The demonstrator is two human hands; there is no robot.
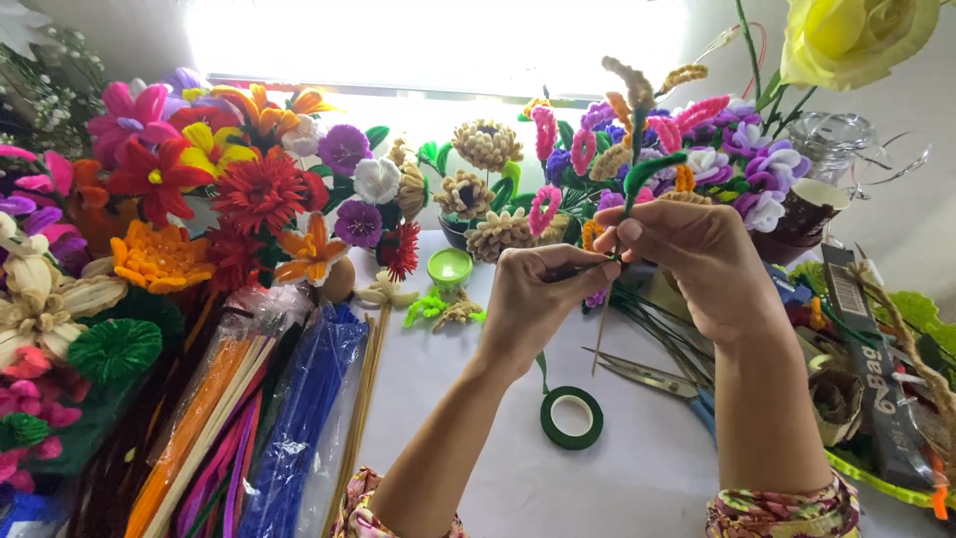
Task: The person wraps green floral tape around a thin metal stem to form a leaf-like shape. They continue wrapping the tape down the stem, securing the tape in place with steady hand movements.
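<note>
Both hands meet above the white table (617, 478). The left hand (543, 299) pinches a thin wooden stick (601, 334) between thumb and fingertips, and the right hand (697, 261) grips the same stem higher up, fingers closed around it just under a fuzzy green pipe-cleaner leaf (647, 171) that curls over at the top. The stick hangs slanted down between the wrists — pale, straight, bare at its lower end.

Below the hands lies a roll of dark green floral tape (572, 417), flat and ring-shaped, with metal scissors (652, 377) just beside it. To the left, clear plastic sleeves hold bundles of chenille stems: orange (189, 428) and deep blue (304, 418). Fluffy pipe-cleaner flowers (261, 194) — red, pink, purple, beige — crowd the far edge. At the right lies a long dark packet (871, 369) with a white barcode patch.
</note>
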